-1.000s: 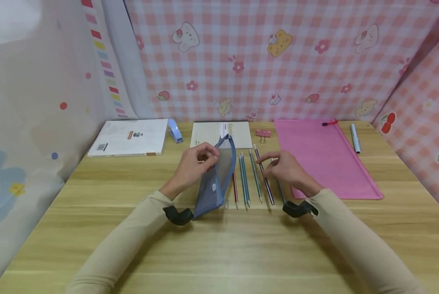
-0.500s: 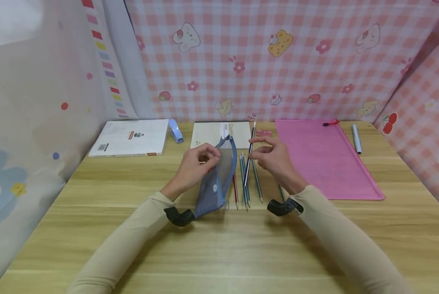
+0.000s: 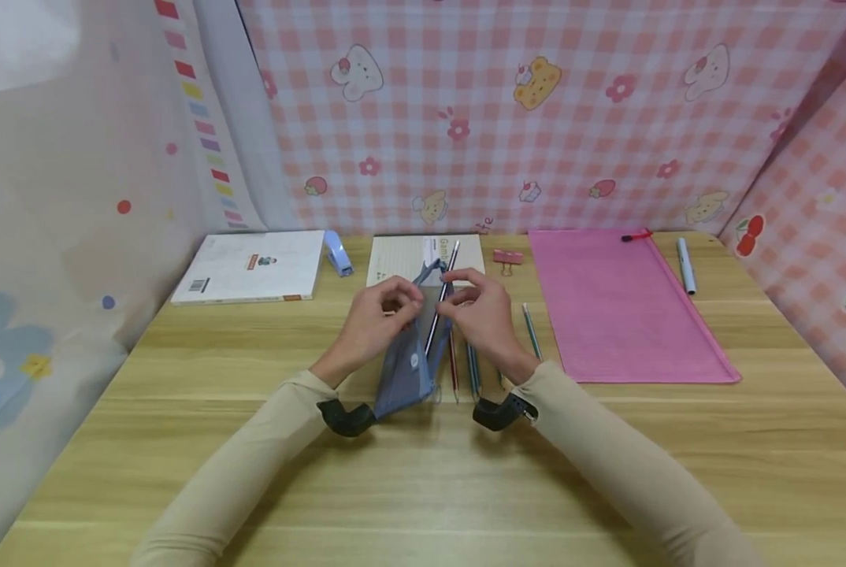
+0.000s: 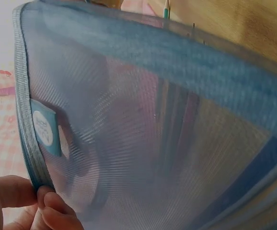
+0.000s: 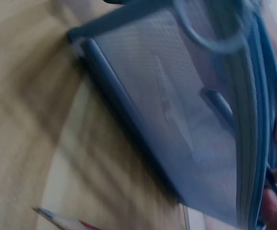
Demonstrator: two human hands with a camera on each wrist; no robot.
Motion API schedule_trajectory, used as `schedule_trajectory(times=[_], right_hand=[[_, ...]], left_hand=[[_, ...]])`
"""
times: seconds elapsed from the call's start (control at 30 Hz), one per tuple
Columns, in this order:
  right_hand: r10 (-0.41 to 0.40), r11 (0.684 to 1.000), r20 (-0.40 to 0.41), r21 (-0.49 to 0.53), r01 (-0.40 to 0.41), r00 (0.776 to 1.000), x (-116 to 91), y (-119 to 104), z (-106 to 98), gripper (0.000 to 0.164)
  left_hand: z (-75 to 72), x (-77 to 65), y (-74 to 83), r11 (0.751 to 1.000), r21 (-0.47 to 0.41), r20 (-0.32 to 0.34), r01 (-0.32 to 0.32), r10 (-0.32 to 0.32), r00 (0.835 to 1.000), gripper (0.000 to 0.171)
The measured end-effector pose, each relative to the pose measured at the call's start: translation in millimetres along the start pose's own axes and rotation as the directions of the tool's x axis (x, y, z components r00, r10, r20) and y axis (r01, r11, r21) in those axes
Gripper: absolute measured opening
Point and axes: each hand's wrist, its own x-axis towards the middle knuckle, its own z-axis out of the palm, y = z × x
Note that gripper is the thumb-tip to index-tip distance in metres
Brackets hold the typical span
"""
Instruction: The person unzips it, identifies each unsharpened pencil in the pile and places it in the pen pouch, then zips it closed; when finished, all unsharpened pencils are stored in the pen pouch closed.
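My left hand [image 3: 384, 323] pinches the zipped edge of a blue mesh pencil pouch [image 3: 403, 370], holding it upright with its mouth parted. In the left wrist view, thumb and fingers grip that edge beside a small round-logo tag [image 4: 45, 128]. My right hand [image 3: 483, 315] pinches a dark striped pencil [image 3: 433, 327], which slants with its lower end inside the pouch mouth. Through the mesh in the right wrist view, the pencil's lower end [image 5: 217, 106] shows. Under and beside my right hand lie a red pencil [image 3: 454, 370] and several teal pencils [image 3: 473, 374], partly hidden.
One teal pencil [image 3: 531, 331] lies apart, left of a pink zip folder [image 3: 621, 307]. Behind are a white book [image 3: 246, 268], a blue stapler [image 3: 337, 253], a notepad [image 3: 395, 256] and a pink binder clip [image 3: 508, 258]. A light-blue marker [image 3: 686, 266] lies far right.
My right hand has lifted the dark striped pencil off the table and carried it left, bringing its lower end into the pouch mouth. The left hand and pouch have stayed put.
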Motion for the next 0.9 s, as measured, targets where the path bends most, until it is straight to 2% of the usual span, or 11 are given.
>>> schedule_trajectory(times=[0.2,0.3,0.4,0.5,0.63,0.77,0.83,0.9], right_hand=[[-0.029,0.982,0.148,-0.181,0.056,0.989,-11,-8,3,0.035],[-0.057,0.955,0.201,-0.275,0.113,0.978,-13,-11,5,0.035],[-0.105,0.914,0.221,-0.362,0.182,0.970,-14,-11,5,0.036],[-0.143,0.896,0.216,-0.386,0.219,0.966,-13,-10,3,0.035],[-0.177,0.906,0.174,-0.357,0.230,0.969,-12,-9,-10,0.027],[-0.212,0.902,0.141,-0.353,0.249,0.967,-6,-5,-31,0.019],[-0.221,0.891,0.154,-0.370,0.263,0.963,-4,-2,-42,0.014],[-0.216,0.881,0.200,-0.381,0.279,0.956,-2,1,-53,0.011]], left_hand=[[1.2,0.1,0.1,1.000,0.002,-0.002,-0.001,0.001,1.000,0.006],[2.1,0.0,0.2,1.000,-0.003,-0.005,-0.004,0.004,1.000,0.005],[3.8,-0.6,1.0,1.000,-0.006,0.005,-0.013,0.013,1.000,0.006],[3.8,-1.0,0.9,1.000,-0.002,0.009,-0.016,0.016,1.000,0.006],[2.1,0.0,0.3,1.000,0.008,-0.010,-0.016,0.016,1.000,0.006],[0.2,0.4,0.8,1.000,0.016,-0.015,-0.004,0.004,1.000,0.006],[0.1,0.5,1.3,1.000,0.019,-0.012,0.000,0.001,1.000,0.006],[0.1,0.5,1.8,1.000,0.021,-0.012,-0.006,0.007,1.000,0.006]])
